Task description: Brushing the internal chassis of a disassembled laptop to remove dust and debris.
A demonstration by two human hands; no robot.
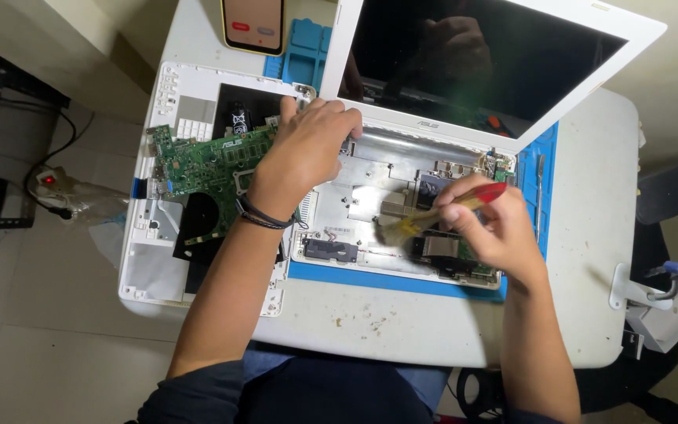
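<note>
Small brush [425,217] with a red handle sits over the middle of the opened white laptop base [370,169], pinched in the right hand [492,228]. Left hand [308,145] presses flat on the base's back-left edge, holding nothing. Green motherboard [205,161] lies just left; blue mat [547,180] borders the right, bare table [402,322] in front.

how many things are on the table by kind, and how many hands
opened laptop: 1
green circuit board: 1
white cover panel: 1
brush: 1
phone: 1
blue mat: 1
hands: 2, left, right
total: 8
</note>
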